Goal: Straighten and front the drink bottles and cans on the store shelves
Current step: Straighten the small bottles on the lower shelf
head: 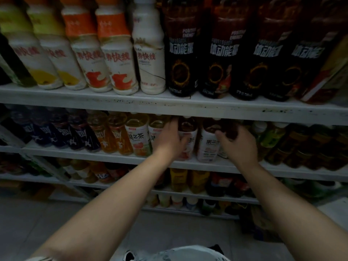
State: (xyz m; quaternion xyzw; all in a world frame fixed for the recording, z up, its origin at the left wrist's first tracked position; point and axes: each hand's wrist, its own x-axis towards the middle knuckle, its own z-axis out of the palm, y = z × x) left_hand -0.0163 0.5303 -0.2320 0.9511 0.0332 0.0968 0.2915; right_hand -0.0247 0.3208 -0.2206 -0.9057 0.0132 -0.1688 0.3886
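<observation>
Tea bottles (208, 146) on the middle shelf (94, 155), left grip (169, 140) clasping one, right grip (238, 146) curled round another.

Both forearms bare, stretched forward, converging slightly. Left hand (168, 141): back to camera, fingers curled round left bottle (187, 127). Right hand (238, 146): near left hand, knuckles up, fingers curled over top of right bottle (208, 146). Hands apart, not touching.
</observation>
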